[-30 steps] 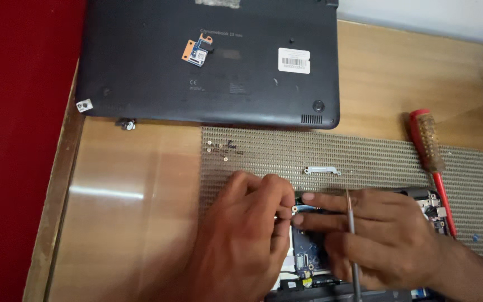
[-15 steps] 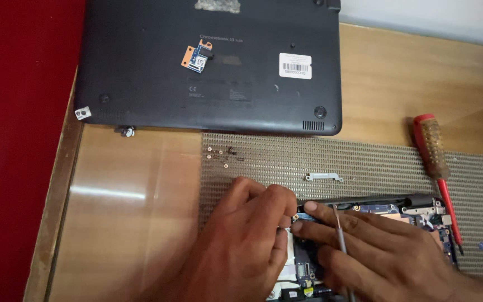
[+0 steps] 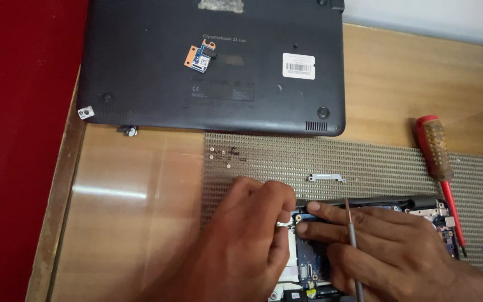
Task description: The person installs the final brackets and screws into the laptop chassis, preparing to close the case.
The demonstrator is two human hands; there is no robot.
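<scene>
From the head camera, looking down on the wooden table (image 3: 141, 223), both hands are bunched over the corner of an opened laptop (image 3: 364, 251) that lies on a ribbed grey mat (image 3: 375, 162) at the near edge. The left hand (image 3: 241, 246) is curled, its fingertips pressed down at the top-left corner of the blue circuit board (image 3: 308, 260); whether it pinches anything there I cannot tell, as the knuckles hide it. The right hand (image 3: 381, 251) lies flat across the board with a thin metal tool (image 3: 352, 240) held between its fingers, the shaft running up past the index finger and its tip just above the laptop's rim.

The risks, as I judge them — that thin tool sits very near bare electronics, and a slip could scratch the board or nick a connector. With both hands pressing on one corner, too much force might bend or crack the board.

Farther off, a few small screws (image 3: 222, 155) and a little metal bracket (image 3: 326, 178) lie loose on the mat; a sweep of a wrist could scatter them. A red-handled screwdriver (image 3: 440, 162) rests at the right, half on the mat. The black bottom cover (image 3: 141, 61) lies at the back of the table with a small orange and blue board (image 3: 199, 57) on top — it could slide off if the cover is bumped.
</scene>
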